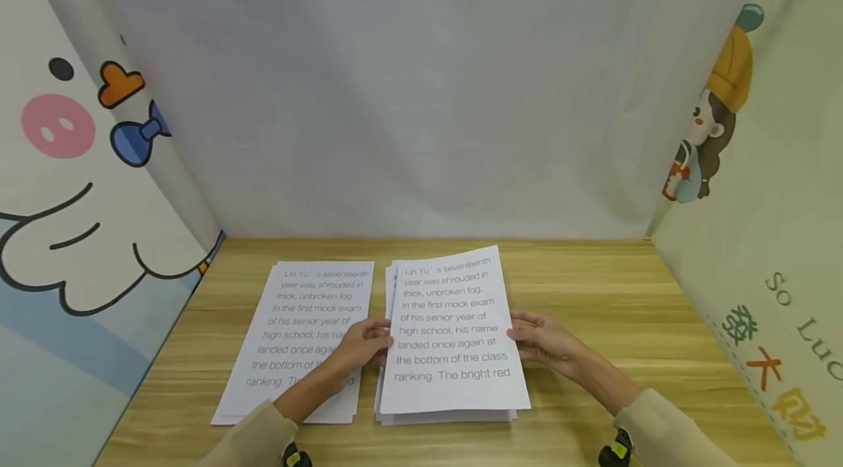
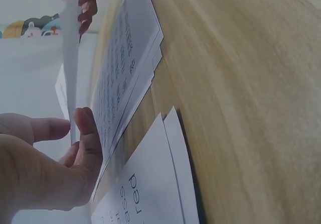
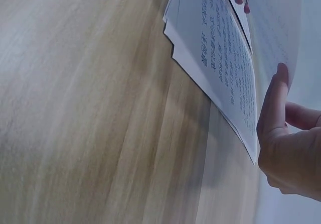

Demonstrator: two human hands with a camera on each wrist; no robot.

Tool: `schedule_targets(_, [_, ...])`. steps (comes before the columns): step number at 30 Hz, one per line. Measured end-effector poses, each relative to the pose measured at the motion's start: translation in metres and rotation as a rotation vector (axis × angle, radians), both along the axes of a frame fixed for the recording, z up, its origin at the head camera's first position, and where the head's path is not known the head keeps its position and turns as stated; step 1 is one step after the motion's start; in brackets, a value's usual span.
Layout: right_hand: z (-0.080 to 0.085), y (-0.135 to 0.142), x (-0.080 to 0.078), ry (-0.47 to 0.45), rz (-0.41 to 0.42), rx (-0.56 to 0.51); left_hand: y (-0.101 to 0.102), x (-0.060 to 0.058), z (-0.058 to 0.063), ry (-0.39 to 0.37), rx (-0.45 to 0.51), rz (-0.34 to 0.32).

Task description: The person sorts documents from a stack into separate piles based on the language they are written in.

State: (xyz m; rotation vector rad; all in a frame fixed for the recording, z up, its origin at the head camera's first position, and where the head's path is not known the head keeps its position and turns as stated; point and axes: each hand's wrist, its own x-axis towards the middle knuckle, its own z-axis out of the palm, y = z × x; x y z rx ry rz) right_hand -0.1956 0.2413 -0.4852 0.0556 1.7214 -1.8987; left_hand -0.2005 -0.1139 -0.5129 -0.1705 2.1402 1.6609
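Both hands hold one printed sheet of paper (image 1: 451, 350) by its two long sides. The left hand (image 1: 362, 346) pinches the left edge between thumb and fingers, and the right hand (image 1: 543, 339) pinches the right edge. Wrist views show the sheet raised above a pile of printed sheets (image 3: 215, 58), whose edges stick out unevenly. In the head view the raised sheet covers most of that pile. Left of it lies a second stack of paper (image 1: 309, 306) with large English text, partly hidden by the left forearm. Its corners are slightly offset in the left wrist view.
The wooden table (image 1: 593, 284) carries both stacks near its middle. A pale curtain (image 1: 428, 101) hangs behind it. Printed side panels with a cartoon animal (image 1: 59, 123) and a cartoon child (image 1: 705, 123) stand at left and right.
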Motion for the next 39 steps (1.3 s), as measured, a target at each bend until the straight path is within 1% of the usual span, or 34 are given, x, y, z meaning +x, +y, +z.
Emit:
schedule_targets(5, [-0.002,-0.001,-0.001,-0.008,0.002,-0.003,0.000,-0.001,0.003,0.014,0.009,0.029])
schedule_targets(13, [-0.003,-0.008,-0.003,-0.014,-0.004,0.023,-0.003,0.001,0.005,0.051,0.019,0.064])
schedule_targets(19, [-0.007,-0.014,-0.005,-0.006,0.008,0.036,-0.011,0.006,0.006,0.054,-0.008,0.096])
schedule_targets(25, [-0.015,-0.019,-0.005,0.000,0.010,0.055,-0.019,0.011,0.006,0.067,-0.003,0.106])
schedule_targets(32, [-0.022,-0.027,-0.006,-0.003,-0.004,0.045,-0.028,0.010,0.005,0.084,-0.006,0.112])
schedule_targets(36, [-0.023,-0.034,-0.007,-0.008,-0.017,0.040,-0.036,0.010,0.005,0.097,-0.003,0.116])
schedule_targets(39, [-0.022,-0.042,-0.007,-0.018,-0.023,0.034,-0.044,0.011,0.007,0.090,-0.004,0.127])
